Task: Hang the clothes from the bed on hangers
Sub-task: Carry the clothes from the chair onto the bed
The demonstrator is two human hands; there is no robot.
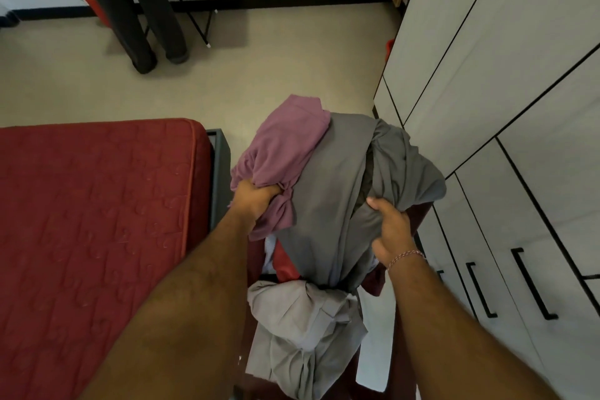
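A bundle of clothes hangs in front of me between the bed and the wardrobe. My left hand (255,196) grips a bunched mauve garment (285,146) at the bundle's left. My right hand (391,230) grips a dark grey garment (341,178) that drapes over the middle and right. Below them a light grey garment (298,328) hangs down, and a bit of red cloth (285,265) and a maroon piece (376,279) show under the dark grey one. No hanger is visible.
The bed with a bare red quilted mattress (91,221) lies to the left, its grey frame corner (220,159) beside the bundle. A white wardrobe (506,107) with black handles stands at the right. Dark trousers (136,10) hang at the back left near a folding stand.
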